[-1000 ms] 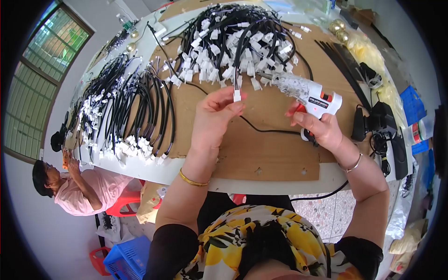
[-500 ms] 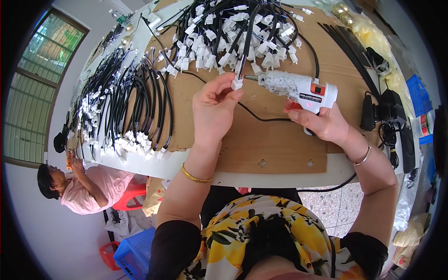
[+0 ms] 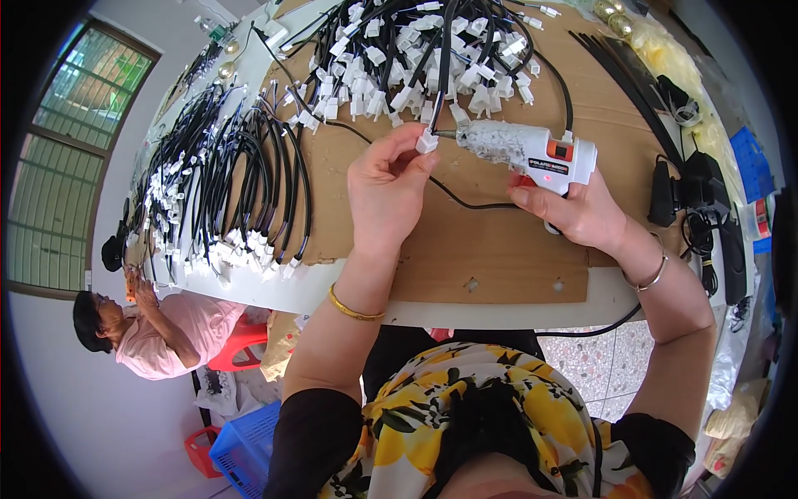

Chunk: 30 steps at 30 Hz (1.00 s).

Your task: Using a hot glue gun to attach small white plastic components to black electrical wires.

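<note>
Between thumb and fingers, my left hand [image 3: 386,187] pinches a small white plastic connector [image 3: 426,142] at the end of a black cable [image 3: 445,62]. The cable runs up toward a heap of cables. My right hand [image 3: 578,209] is wrapped round the handle of a white hot glue gun [image 3: 528,154], its fingers at the red trigger. The gun points left, and its metal nozzle is at the wire side of the connector. Whether the tip touches it, I cannot tell. A small red light glows on the gun's body.
White connectors on black cables [image 3: 399,54] lie heaped at the far middle; more cable bundles [image 3: 241,183] are at left. Brown cardboard [image 3: 490,258] covers part of the white table. Black power adapters [image 3: 702,183] lie at right. A co-worker in pink [image 3: 179,333] sits at left.
The glue gun has moved slightly left, its nozzle now right at the connector. My left hand still pinches the connector, and the view has shifted a little.
</note>
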### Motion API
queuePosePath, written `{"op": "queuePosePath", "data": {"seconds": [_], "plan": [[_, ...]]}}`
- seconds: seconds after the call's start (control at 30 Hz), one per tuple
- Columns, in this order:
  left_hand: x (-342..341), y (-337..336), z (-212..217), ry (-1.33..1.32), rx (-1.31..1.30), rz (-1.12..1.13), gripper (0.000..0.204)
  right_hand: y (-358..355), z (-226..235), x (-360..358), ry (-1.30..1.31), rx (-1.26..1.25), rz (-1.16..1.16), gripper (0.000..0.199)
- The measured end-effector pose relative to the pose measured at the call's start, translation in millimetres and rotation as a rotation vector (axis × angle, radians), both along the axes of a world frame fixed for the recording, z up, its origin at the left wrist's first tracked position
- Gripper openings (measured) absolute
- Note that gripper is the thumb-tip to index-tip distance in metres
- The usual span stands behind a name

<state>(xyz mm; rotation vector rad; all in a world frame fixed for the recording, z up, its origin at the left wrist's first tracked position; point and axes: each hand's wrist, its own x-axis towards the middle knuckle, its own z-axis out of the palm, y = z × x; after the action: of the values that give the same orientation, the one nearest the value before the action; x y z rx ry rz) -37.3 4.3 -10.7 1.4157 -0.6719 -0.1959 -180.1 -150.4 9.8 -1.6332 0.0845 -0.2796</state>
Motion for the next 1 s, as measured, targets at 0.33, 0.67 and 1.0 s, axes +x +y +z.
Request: {"op": "queuePosePath", "data": {"seconds": [0.33,0.67,1.0], "plan": [[3.8,0.1,-4.7,-0.062,0.017,0.039,0.026,-1.1,0.4,0.0,0.043,-0.016,0.006,0.026],[4.1,1.4,-3.4,-0.123,0.080,0.065,0.030,-0.4,4.6,0.5,0.083,-0.046,-0.002,0.030],[4.5,0.0,-4.4,-0.047,0.015,0.041,0.025,-0.4,3.5,1.0,0.037,-0.005,-0.005,0.031]]}}
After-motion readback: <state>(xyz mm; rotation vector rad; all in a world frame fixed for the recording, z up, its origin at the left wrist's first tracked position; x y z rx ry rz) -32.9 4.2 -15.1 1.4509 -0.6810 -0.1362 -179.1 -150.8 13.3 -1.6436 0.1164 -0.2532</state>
